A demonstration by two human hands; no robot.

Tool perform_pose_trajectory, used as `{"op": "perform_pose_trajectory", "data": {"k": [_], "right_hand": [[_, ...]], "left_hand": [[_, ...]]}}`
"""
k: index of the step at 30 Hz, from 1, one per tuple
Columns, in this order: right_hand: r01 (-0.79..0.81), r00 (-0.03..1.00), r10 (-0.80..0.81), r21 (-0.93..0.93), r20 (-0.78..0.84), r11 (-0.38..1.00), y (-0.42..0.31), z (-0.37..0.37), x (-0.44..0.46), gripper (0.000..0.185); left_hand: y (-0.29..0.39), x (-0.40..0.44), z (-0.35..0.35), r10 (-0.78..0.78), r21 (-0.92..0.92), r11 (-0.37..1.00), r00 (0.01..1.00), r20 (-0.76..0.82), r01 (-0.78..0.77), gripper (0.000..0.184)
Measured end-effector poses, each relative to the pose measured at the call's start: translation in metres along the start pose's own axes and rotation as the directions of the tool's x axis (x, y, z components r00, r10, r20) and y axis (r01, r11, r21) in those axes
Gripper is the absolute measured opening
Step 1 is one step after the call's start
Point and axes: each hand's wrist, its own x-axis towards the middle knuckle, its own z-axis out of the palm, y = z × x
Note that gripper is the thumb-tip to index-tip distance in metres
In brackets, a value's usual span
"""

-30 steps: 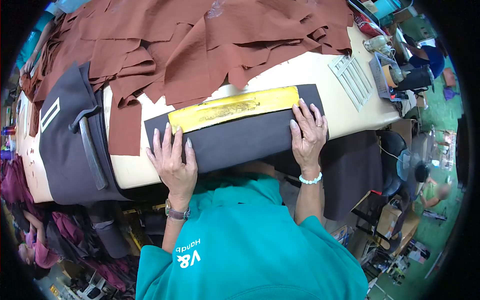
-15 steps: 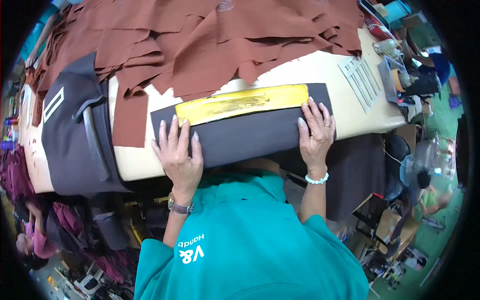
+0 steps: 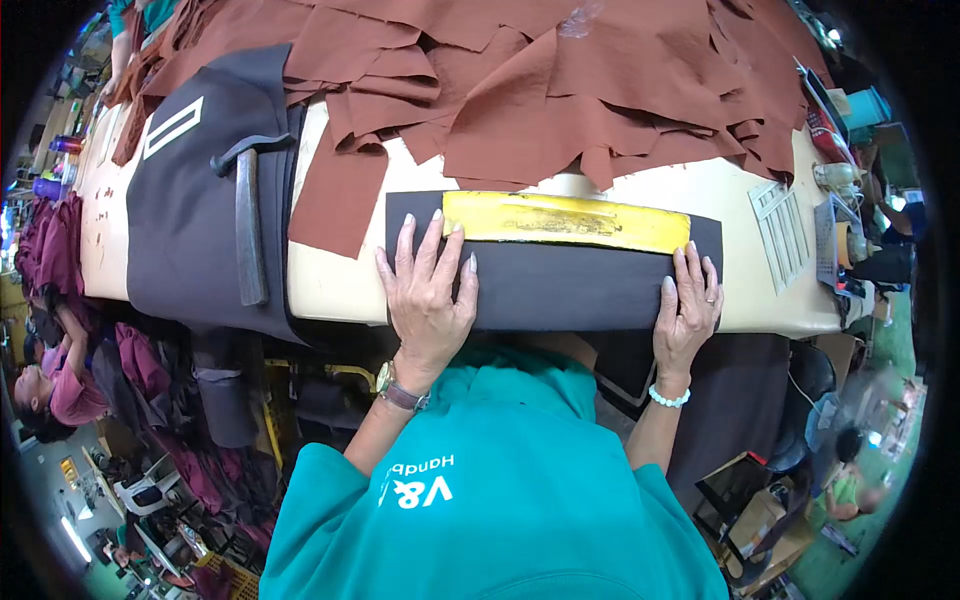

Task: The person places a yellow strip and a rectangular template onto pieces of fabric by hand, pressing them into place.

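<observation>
A long, slightly curved yellow strip with a worn, dark-smudged middle lies across a dark grey sheet of material on the cream table. My left hand rests palm down on the sheet, fingers spread, its fingertips at the strip's left end. At the other end, my right hand lies with fingers stretched out, fingertips by the strip's lower right corner. Neither hand is closed around anything. A hammer with a worn handle lies on a folded dark sheet to the left.
Layered reddish-brown leather-like pieces cover the far side of the cream table. A slotted pale template lies at right, near a grey basket. Another person in pink is at far left.
The whole view has shifted and turned slightly, so table and hands appear further right. Both hands keep their places at the ends of the yellow strip.
</observation>
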Motion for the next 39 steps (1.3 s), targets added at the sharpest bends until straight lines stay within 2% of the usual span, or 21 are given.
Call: {"op": "perform_pose_trajectory", "data": {"k": [4, 7, 10, 13, 15, 17, 19, 21, 22, 25, 28, 31, 35, 39], "right_hand": [[-0.007, 1.0, 0.007, 0.009, 0.003, 1.0, -0.002, -0.001, 0.001, 0.033], [0.003, 1.0, -0.003, 0.0, 0.027, 1.0, -0.004, -0.004, 0.003, 0.032], [0.118, 0.992, -0.114, -0.103, 0.048, 0.988, -0.009, -0.011, 0.014, 0.031], [0.117, 0.992, -0.108, -0.136, 0.071, 0.984, -0.016, -0.021, 0.031, 0.021], [0.129, 0.991, -0.121, -0.14, 0.061, 0.982, -0.016, -0.022, 0.037, 0.017], [0.108, 0.993, -0.108, 0.005, 0.055, 0.994, -0.005, -0.023, 0.046, 0.014], [-0.055, 0.995, 0.031, 0.26, 0.094, 0.964, 0.018, -0.03, 0.058, 0.014], [-0.125, 0.973, 0.174, 0.287, -0.152, 0.95, 0.062, -0.021, 0.062, 0.016], [-0.213, 0.944, 0.274, 0.295, -0.182, 0.931, 0.08, -0.023, 0.065, 0.018], [-0.451, 0.865, 0.469, 0.135, -0.178, 0.882, 0.115, -0.032, 0.08, 0.021], [-0.552, 0.818, 0.534, -0.034, -0.214, 0.833, 0.124, -0.028, 0.1, 0.028], [-0.555, 0.819, 0.497, -0.174, -0.285, 0.814, 0.117, -0.013, 0.118, 0.035], [-0.574, 0.808, 0.517, -0.181, -0.282, 0.799, 0.117, -0.009, 0.112, 0.035], [-0.582, 0.805, 0.554, -0.098, -0.214, 0.808, 0.136, -0.027, 0.086, 0.034]], "left_hand": [[0.0, 0.0, -0.001, -0.003, 0.002, 1.0, 1.0, 0.021, 0.003, 0.037], [0.004, 0.002, -0.005, 0.038, 0.092, 0.995, 0.998, 0.043, -0.041, 0.035], [0.007, 0.012, -0.014, 0.154, 0.24, 0.953, 0.978, 0.142, -0.184, 0.034], [0.003, 0.017, -0.017, 0.174, 0.211, 0.951, 0.954, 0.246, -0.227, 0.037], [0.012, 0.02, -0.021, 0.219, 0.196, 0.943, 0.945, 0.243, -0.269, 0.038], [0.014, 0.019, -0.018, 0.268, 0.278, 0.9, 0.929, 0.255, -0.336, 0.04], [0.015, 0.022, -0.017, 0.267, 0.291, 0.893, 0.925, 0.27, -0.343, 0.041], [0.018, 0.025, -0.021, 0.266, 0.28, 0.895, 0.919, 0.291, -0.348, 0.04], [0.018, 0.024, -0.02, 0.27, 0.286, 0.891, 0.919, 0.287, -0.351, 0.04], [0.017, 0.024, -0.018, 0.268, 0.287, 0.893, 0.922, 0.277, -0.346, 0.04], [0.017, 0.023, -0.017, 0.258, 0.291, 0.896, 0.926, 0.277, -0.336, 0.04], [0.018, 0.022, -0.017, 0.254, 0.298, 0.894, 0.927, 0.276, -0.334, 0.041], [0.018, 0.022, -0.019, 0.249, 0.279, 0.902, 0.926, 0.282, -0.328, 0.041], [0.019, 0.021, -0.016, 0.249, 0.258, 0.914, 0.934, 0.255, -0.314, 0.04]]}}
